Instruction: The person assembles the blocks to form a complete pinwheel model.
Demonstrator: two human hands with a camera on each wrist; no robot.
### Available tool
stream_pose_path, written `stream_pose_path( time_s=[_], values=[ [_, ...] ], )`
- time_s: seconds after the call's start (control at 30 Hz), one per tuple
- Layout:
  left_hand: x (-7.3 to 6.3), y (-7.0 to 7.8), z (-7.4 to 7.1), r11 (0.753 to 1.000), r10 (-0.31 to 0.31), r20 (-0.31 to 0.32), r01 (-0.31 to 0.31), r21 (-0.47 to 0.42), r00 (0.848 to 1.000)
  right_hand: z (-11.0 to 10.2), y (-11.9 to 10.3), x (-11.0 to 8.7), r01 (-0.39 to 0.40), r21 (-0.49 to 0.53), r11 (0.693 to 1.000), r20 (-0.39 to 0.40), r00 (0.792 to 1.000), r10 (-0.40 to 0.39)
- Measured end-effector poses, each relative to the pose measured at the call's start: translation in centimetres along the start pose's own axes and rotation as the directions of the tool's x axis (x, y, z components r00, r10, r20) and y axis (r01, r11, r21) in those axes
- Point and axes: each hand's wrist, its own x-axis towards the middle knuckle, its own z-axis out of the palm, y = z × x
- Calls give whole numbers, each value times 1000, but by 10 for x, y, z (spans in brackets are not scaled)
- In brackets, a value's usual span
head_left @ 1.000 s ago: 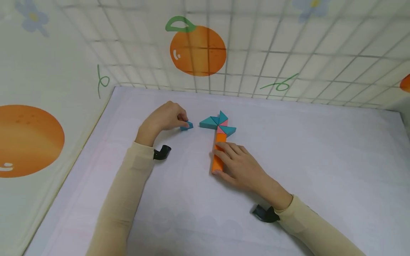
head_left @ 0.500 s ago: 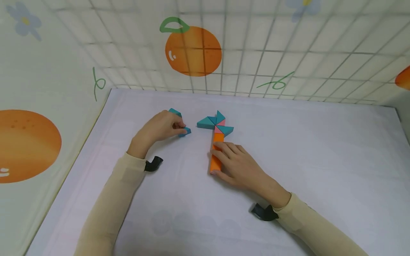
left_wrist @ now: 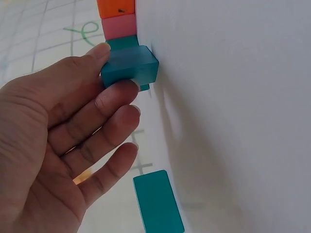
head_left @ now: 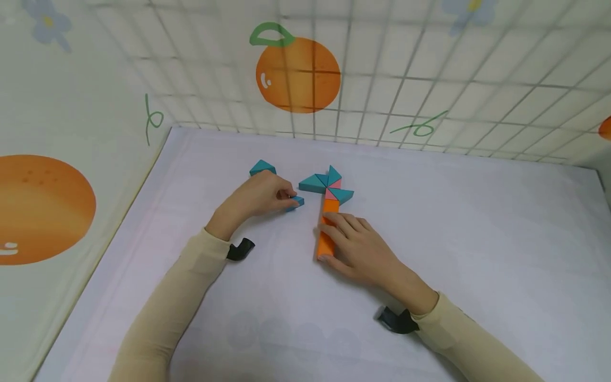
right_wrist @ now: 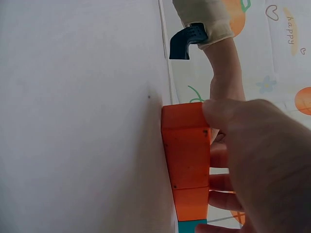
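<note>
My left hand (head_left: 258, 197) pinches a small blue block (left_wrist: 130, 65) between thumb and fingertips, just left of a pinwheel-like figure in the head view. That figure has teal triangular blocks (head_left: 312, 184) and pink triangles (head_left: 335, 184) fanned around one point. Below them runs a straight orange column (head_left: 325, 246), which the right wrist view shows as orange blocks (right_wrist: 188, 158) end to end. Across this column lies my right hand (head_left: 363, 249), its thumb at the near end and its fingers over the far side. Part of the column is hidden beneath the fingers.
Behind my left hand a loose teal triangular block (head_left: 262, 166) lies on the white tabletop (head_left: 453, 228). A wall with a grid pattern and painted oranges (head_left: 298, 74) rises at the table's back edge. Another wall (head_left: 95, 132) borders the left side.
My left hand has moved right and toward me with the blue block, closer to the orange column. The loose teal block behind it has come into view. My right hand stays in place.
</note>
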Motion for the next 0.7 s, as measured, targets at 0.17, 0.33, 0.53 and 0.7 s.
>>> stream_pose_path(
  time_s=[0.17, 0.33, 0.53, 0.7],
  values=[
    [2, 2, 3, 1000, 5, -16, -4, 20, 1000, 0, -1, 0, 4, 4, 1000, -16, 1000, -4],
    [2, 1, 1, 998, -23, 15, 22, 57, 1000, -1, -1, 1, 1, 5, 1000, -12, 1000, -1],
    [-3, 1, -10, 999, -34, 76, 32, 19, 997, -2, -1, 1, -3, 4, 1000, -1, 1000, 3],
    [-5, -2, -13, 999, -11, 114, 16, -43, 993, -1, -1, 1, -9, 9, 1000, 8, 1000, 8]
  ],
)
